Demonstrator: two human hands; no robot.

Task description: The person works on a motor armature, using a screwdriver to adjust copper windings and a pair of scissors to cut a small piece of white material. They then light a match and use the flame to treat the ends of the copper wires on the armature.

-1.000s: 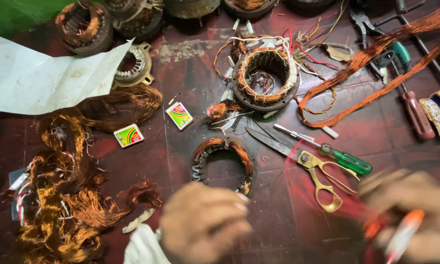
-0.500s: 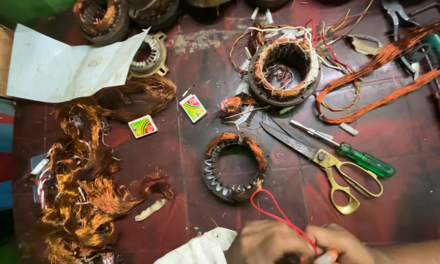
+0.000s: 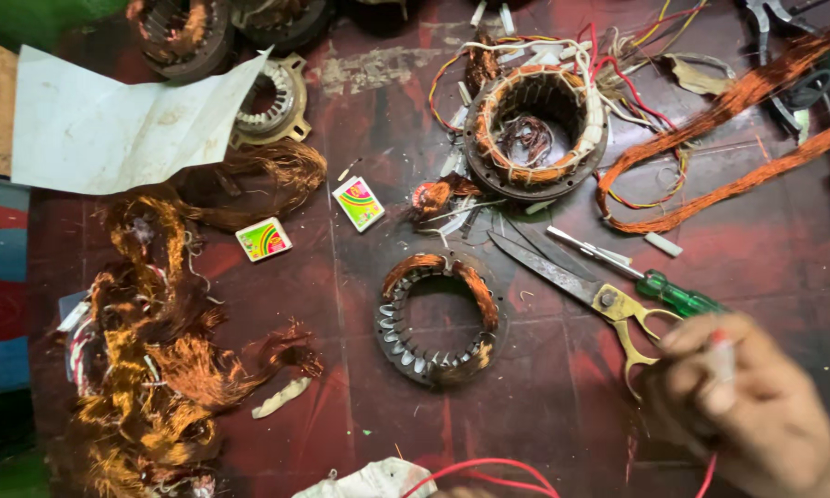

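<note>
My right hand (image 3: 751,410) is at the lower right, blurred, with its fingers closed on a slim white tool with a red tip (image 3: 721,355). It hovers just right of the brass-handled scissors (image 3: 608,304) and below a green-handled screwdriver (image 3: 677,295). A red wire (image 3: 484,466) loops along the bottom edge beside a white cloth (image 3: 369,480). A small stator ring with copper windings (image 3: 438,318) lies in the middle of the dark red floor. My left hand is out of view.
A larger wound stator (image 3: 535,129) with coloured leads sits at the top centre. Tangled copper wire (image 3: 147,350) fills the left side. Two small colourful boxes (image 3: 264,239) (image 3: 359,203), a white paper sheet (image 3: 111,120), a metal end cover (image 3: 272,101) and long copper bundles (image 3: 737,138) lie around.
Both hands were together at the bottom centre with the red wire. My right hand has since swung right toward the scissors, and my left hand has dropped out of the frame.
</note>
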